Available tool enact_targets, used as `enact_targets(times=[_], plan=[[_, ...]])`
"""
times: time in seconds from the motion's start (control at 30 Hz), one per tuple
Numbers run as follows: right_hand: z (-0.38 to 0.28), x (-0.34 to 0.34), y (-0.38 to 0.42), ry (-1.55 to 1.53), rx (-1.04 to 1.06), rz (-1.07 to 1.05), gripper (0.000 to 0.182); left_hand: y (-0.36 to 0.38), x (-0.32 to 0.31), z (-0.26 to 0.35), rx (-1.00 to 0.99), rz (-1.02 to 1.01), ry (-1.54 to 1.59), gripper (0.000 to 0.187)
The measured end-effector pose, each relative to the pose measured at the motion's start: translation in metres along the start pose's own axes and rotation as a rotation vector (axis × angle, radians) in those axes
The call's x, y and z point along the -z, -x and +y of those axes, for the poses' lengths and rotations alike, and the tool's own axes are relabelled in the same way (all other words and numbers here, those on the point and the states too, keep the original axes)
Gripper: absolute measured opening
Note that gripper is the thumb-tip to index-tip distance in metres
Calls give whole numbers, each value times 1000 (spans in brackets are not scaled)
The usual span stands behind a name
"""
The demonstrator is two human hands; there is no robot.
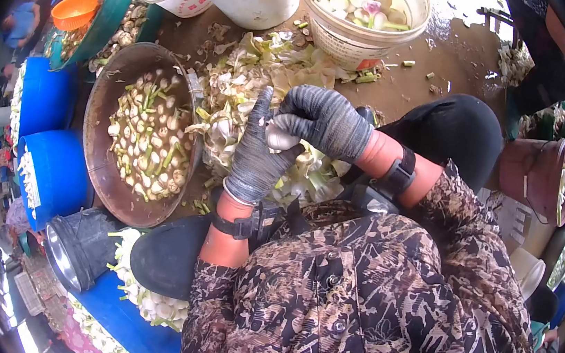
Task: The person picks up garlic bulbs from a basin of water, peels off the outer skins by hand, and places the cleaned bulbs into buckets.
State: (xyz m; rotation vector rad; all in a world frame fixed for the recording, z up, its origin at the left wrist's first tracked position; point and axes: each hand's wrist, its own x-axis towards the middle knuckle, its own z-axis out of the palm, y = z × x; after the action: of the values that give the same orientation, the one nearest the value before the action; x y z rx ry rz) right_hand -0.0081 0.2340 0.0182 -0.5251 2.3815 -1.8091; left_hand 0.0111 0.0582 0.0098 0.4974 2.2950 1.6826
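Observation:
Both my hands wear grey knit gloves and meet over the pile of peelings. My left hand (251,159) cups a white garlic bulb (278,138) from below, its index finger pointing up. On the bulb's upper side, my right hand (330,123) is closed, with curled fingers pinching at it. Part of the bulb is hidden by the fingers. Beneath the hands lies a heap of pale garlic skins and leaves (229,94). Left of them, a wide brown basin (101,149) holds small bulbs and cut green stems in liquid.
A white bucket (353,48) of peeled bulbs stands ahead, beside another white bucket (261,0). Blue tubs (61,165) and a dark bucket (90,245) are at left. An orange basket (75,11) rests in a green tub. A reddish bucket (530,173) and another person's leg are at right.

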Motion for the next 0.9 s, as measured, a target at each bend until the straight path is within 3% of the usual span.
enact_targets(times=[0.07,0.1,0.23,0.3,0.4,0.43,0.5,0.6,0.63,0.7,0.77,0.8,0.83,0.9], plan=[[0,0,-2,16,12,21,21,-2,0,2,-17,-5,-25,97],[3,-2,-4,-20,-17,43,21,-3,2,6,89,-23,-37,101],[33,13,-20,103,-33,145,19,-2,-8,22,-36,-119,-61,113],[41,20,-23,99,-74,127,17,-5,-14,27,-95,-142,41,105],[52,20,-22,126,-72,82,14,-14,-8,23,117,-126,393,87],[47,19,-15,170,-33,104,15,-18,-6,17,94,-104,519,85],[46,18,-11,-40,-120,111,22,-26,-3,11,44,-40,437,89],[25,33,-9,-391,-326,188,34,-25,-1,17,73,-4,568,77],[17,44,-9,-355,-372,125,40,-26,2,16,89,-21,608,76],[13,46,-6,-308,-194,132,38,-24,3,7,83,-4,634,78],[6,37,-5,-385,-214,116,31,-25,4,-6,63,24,483,81],[-3,31,-4,-593,-191,69,23,-25,2,-2,14,47,400,85],[9,30,-3,-579,-252,-19,21,-23,2,-9,57,28,402,89],[10,27,-5,-487,-274,7,21,-19,4,6,84,-69,409,92]])
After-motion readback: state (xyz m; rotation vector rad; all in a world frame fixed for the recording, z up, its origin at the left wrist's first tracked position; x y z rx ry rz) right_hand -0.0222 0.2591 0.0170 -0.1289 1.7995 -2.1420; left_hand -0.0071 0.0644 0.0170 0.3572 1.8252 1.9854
